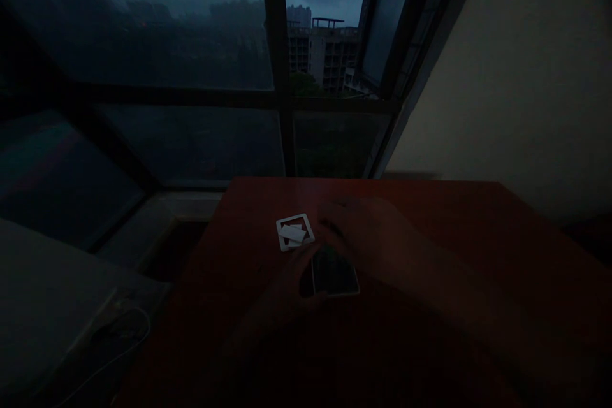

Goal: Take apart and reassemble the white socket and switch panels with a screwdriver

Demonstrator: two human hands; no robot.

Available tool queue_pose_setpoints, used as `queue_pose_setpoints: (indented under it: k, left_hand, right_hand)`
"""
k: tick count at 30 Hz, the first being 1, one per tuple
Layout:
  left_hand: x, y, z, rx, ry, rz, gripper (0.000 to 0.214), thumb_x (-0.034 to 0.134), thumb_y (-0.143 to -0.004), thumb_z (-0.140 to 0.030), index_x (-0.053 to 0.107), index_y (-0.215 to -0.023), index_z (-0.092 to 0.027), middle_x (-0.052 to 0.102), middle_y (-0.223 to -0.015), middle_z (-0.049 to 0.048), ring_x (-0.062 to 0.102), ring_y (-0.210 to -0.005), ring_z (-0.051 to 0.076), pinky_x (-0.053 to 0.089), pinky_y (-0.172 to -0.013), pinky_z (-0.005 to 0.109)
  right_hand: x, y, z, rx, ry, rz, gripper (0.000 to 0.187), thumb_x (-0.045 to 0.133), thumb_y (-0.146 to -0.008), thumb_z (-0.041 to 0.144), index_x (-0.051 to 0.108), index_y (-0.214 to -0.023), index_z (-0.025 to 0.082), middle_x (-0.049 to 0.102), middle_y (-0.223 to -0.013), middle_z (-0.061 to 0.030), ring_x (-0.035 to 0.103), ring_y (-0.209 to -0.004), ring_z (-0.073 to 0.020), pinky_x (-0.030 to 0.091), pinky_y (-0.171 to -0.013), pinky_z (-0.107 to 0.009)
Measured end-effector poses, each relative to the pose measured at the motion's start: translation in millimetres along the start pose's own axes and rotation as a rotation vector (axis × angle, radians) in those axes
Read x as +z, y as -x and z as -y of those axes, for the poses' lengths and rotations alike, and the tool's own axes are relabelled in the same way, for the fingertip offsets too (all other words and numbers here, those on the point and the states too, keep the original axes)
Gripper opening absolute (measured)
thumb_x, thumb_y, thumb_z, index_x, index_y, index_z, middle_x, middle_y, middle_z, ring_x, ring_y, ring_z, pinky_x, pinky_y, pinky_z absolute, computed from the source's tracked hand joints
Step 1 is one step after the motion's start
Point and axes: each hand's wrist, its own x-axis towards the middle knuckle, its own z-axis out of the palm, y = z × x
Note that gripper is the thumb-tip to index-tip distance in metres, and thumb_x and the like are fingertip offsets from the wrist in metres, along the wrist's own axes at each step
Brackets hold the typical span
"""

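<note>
A dark, flat, four-sided panel with a thin pale edge (336,273) lies on the reddish-brown table (444,210). My left hand (291,280) spans its left side, thumb at the near corner and fingers at the far one, gripping it. Above the panel's far edge is my right hand (366,229), its fingers bent down and drawn together. Whatever those fingertips may hold is lost in the dark. Just beyond my left fingers rests a white square frame (279,234), with small white rectangular pieces (292,233) lying inside its outline.
Large dark-framed windows (191,95) rise behind the table, one pane (382,35) standing ajar at the right. A pale wall (516,76) borders the right side. At lower left, a white cable (143,319) hangs beside the table. The light is very dim.
</note>
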Motion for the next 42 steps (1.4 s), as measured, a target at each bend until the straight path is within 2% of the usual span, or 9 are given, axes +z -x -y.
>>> queue_pose_setpoints:
  k: [6,12,16,23,27,29,32,37,42]
  left_hand:
    - [-0.3,0,-2,0.013,0.02,0.004,0.084,0.07,-0.075,-0.025,0.024,-0.146,-0.025,0.033,-0.148,0.0102,0.033,-0.135,0.029,0.029,-0.112,0.045]
    - [0.3,0,0,0.005,0.004,0.008,0.083,0.069,-0.075,-0.026,0.025,-0.146,-0.024,0.032,-0.149,0.0106,0.032,-0.136,0.03,0.028,-0.113,0.046]
    - [1.2,1,2,-0.002,-0.002,0.009,0.083,0.069,-0.077,-0.029,0.024,-0.146,-0.024,0.031,-0.15,0.0108,0.03,-0.136,0.031,0.028,-0.113,0.047]
    - [2.8,1,6,0.019,-0.009,-0.002,0.083,0.069,-0.076,-0.028,0.024,-0.146,-0.024,0.03,-0.15,0.0103,0.031,-0.136,0.031,0.028,-0.113,0.046]
    - [1.9,2,5,0.014,-0.022,-0.004,0.083,0.069,-0.077,-0.027,0.023,-0.146,-0.025,0.029,-0.15,0.0101,0.03,-0.137,0.031,0.028,-0.113,0.046]
    - [1.2,2,5,0.016,-0.034,-0.004,0.084,0.069,-0.076,-0.026,0.023,-0.146,-0.025,0.029,-0.15,0.0099,0.03,-0.137,0.031,0.028,-0.113,0.046]
    - [0.9,2,5,0.006,-0.039,-0.005,0.083,0.069,-0.076,-0.025,0.025,-0.146,-0.024,0.031,-0.15,0.0105,0.032,-0.136,0.031,0.03,-0.112,0.044]
    - [0.7,1,4,0.015,-0.058,-0.019,0.084,0.071,-0.075,-0.025,0.026,-0.145,-0.022,0.033,-0.149,0.0117,0.034,-0.135,0.031,0.031,-0.111,0.045]
    - [-0.2,2,4,0.007,-0.074,-0.01,0.079,0.069,-0.076,-0.026,0.029,-0.144,-0.02,0.039,-0.145,0.0126,0.033,-0.136,0.03,0.031,-0.111,0.045]
  right_hand:
    - [-6,-3,-9,-0.161,-0.187,0.013,0.03,0.049,-0.088,0.02,0.05,-0.117,0.016,0.065,-0.107,-0.0093,0.062,-0.088,-0.0177,0.044,-0.069,-0.027]
    - [-7,-14,-6,0.028,0.147,0.012,0.028,0.044,-0.092,0.036,0.064,-0.087,0.017,0.07,-0.081,-0.0107,0.067,-0.075,-0.0245,0.042,-0.057,-0.03]
    - [-11,-13,-16,-0.164,-0.012,0.056,0.02,0.051,-0.089,0.026,0.061,-0.104,0.019,0.07,-0.098,-0.0068,0.066,-0.086,-0.0205,0.046,-0.069,-0.029]
    - [-20,-7,-37,-0.375,-0.334,0.078,0.049,0.06,-0.083,0.019,0.048,-0.13,0.024,0.059,-0.128,-0.0054,0.05,-0.123,-0.018,0.04,-0.099,-0.031]
    - [-15,-11,-30,-0.299,-0.232,0.074,0.04,0.058,-0.085,0.023,0.053,-0.124,0.02,0.065,-0.118,-0.007,0.058,-0.114,-0.0196,0.046,-0.089,-0.03]
    - [-12,-14,-22,-0.178,-0.056,0.034,0.026,0.052,-0.088,0.034,0.063,-0.105,0.017,0.071,-0.1,-0.0099,0.065,-0.097,-0.0236,0.049,-0.075,-0.032]
    - [-9,-18,-11,-0.076,0.135,0.016,0.038,0.045,-0.091,0.046,0.066,-0.08,0.017,0.071,-0.076,-0.0095,0.067,-0.076,-0.0237,0.045,-0.059,-0.03]
    - [-14,-16,-7,-0.294,0.04,0.089,0.018,0.053,-0.088,0.029,0.064,-0.099,0.019,0.07,-0.091,-0.0063,0.065,-0.081,-0.0207,0.045,-0.063,-0.029]
    - [-19,-10,-6,-0.308,-0.085,0.147,0.032,0.056,-0.084,0.025,0.055,-0.115,0.017,0.066,-0.107,-0.01,0.063,-0.092,-0.0219,0.047,-0.07,-0.031]
